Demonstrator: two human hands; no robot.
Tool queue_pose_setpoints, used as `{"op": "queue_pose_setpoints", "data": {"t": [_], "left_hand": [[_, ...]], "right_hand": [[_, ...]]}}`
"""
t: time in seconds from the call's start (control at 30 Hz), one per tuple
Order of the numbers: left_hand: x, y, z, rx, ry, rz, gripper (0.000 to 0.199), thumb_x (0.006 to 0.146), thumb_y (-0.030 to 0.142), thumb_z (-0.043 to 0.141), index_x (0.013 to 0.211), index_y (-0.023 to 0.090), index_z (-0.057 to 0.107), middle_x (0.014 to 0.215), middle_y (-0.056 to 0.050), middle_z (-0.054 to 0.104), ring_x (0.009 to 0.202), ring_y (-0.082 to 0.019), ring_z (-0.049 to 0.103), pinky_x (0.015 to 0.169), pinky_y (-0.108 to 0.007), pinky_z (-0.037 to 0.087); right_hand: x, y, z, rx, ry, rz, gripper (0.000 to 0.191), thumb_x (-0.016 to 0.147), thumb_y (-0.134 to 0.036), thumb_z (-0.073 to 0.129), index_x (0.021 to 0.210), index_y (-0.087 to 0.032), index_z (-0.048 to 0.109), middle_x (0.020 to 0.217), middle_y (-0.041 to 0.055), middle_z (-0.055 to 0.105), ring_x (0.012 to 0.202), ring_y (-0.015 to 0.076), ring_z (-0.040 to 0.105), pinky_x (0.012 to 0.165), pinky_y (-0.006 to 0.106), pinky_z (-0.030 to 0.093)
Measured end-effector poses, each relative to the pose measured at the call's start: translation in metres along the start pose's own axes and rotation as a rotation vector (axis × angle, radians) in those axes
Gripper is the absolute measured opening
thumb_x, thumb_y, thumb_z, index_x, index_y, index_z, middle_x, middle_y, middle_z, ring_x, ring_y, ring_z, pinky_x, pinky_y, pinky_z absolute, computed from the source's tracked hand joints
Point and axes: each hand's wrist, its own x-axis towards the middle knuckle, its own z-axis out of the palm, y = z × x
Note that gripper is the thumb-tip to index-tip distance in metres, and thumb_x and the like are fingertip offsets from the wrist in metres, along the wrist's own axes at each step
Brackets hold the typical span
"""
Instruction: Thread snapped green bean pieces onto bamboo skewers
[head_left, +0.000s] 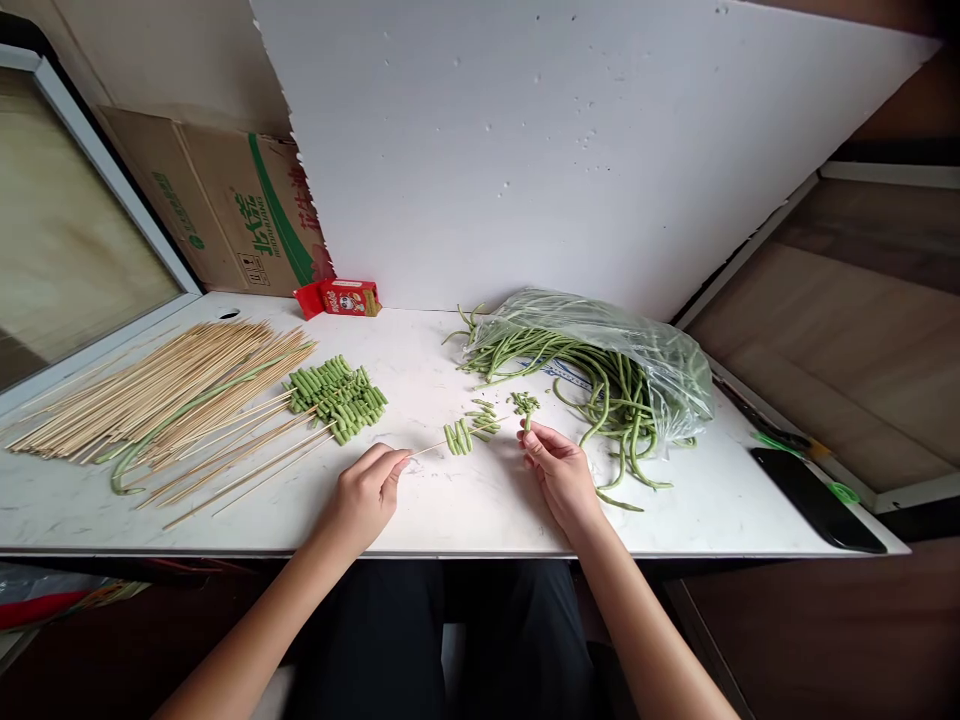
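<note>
My left hand [367, 492] pinches a thin wooden skewer [427, 449] that points to the right. Several short green bean pieces [457, 437] are threaded side by side on it. In my right hand [559, 478], thumb and fingers close on a cut bean piece [527, 422], held near the skewer's far end. Loose cut pieces [484, 415] lie on the table behind the skewer, and a small heap of bean ends [524, 402] is just beyond my right fingertips. Left of these, finished skewers of bean pieces [337, 398] are piled together.
A big bundle of bare skewers [172, 385] lies at the left, with a long bean [187, 405] across it. Long beans [607, 370] spill from a clear plastic bag [600, 325]. A red box [350, 298] stands behind; a black phone [814, 498] and scissors [780, 425] lie right.
</note>
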Motion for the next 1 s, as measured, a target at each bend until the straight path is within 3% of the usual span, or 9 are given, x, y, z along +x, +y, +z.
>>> {"op": "queue_pose_setpoints", "data": {"t": [0.3,0.77,1.0], "left_hand": [[-0.0024,0.0022,0.0007,-0.007,-0.039,0.065,0.027,0.104,0.007,0.05,0.118,0.02,0.069,0.096,-0.006,0.073,0.086,-0.017,0.072,0.08,-0.027,0.056],[-0.0046,-0.0009,0.0009,-0.002,-0.056,0.06,0.037,0.099,0.004,0.047,0.122,0.021,0.07,0.095,-0.007,0.073,0.086,-0.018,0.072,0.08,-0.027,0.059],[-0.0082,-0.005,0.0022,-0.015,-0.069,0.051,0.042,0.095,-0.001,0.047,0.123,0.021,0.07,0.096,-0.006,0.073,0.088,-0.018,0.073,0.082,-0.026,0.059]], "right_hand": [[0.0009,0.0088,-0.0046,-0.002,0.018,0.007,0.04,0.07,-0.051,0.096,0.099,-0.025,0.086,0.097,0.0064,0.08,0.08,0.0202,0.064,0.067,0.033,0.05],[-0.0009,0.0038,0.0002,-0.061,0.009,-0.032,0.04,0.069,-0.052,0.095,0.096,-0.025,0.085,0.097,0.005,0.079,0.074,0.0185,0.061,0.066,0.034,0.049],[-0.003,0.0008,0.0024,-0.014,0.026,0.002,0.036,0.066,-0.045,0.098,0.094,-0.025,0.086,0.098,0.0041,0.078,0.073,0.0157,0.059,0.067,0.032,0.049]]}}
